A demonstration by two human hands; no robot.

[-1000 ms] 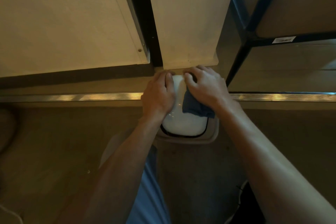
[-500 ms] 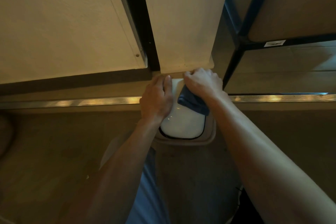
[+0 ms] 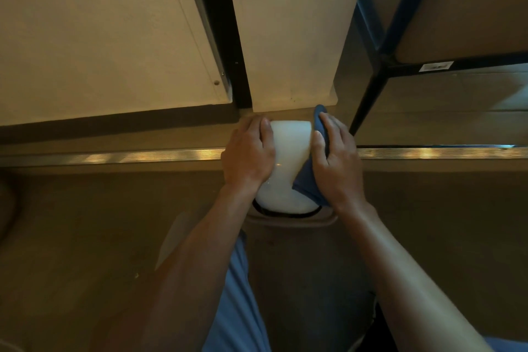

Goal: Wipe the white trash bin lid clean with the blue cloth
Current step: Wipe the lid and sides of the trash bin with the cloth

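Wiping the right flank of the white trash bin lid (image 3: 287, 163)

The right hand (image 3: 337, 163) presses the blue cloth (image 3: 307, 180) flat-fingered against the lid's right side; a second ago it worked the far top. The left hand (image 3: 248, 154) cups the left edge, steadying. Risk: the loose cloth tail below the fingers could bunch, or an uneven push could tip the hinged lid.

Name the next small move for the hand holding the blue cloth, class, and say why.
Probably sweep the right hand and its blue cloth leftward over the top of the white lid. The cloth sits only on the lid's right side, the middle is bare, and the left hand steadies the other side.
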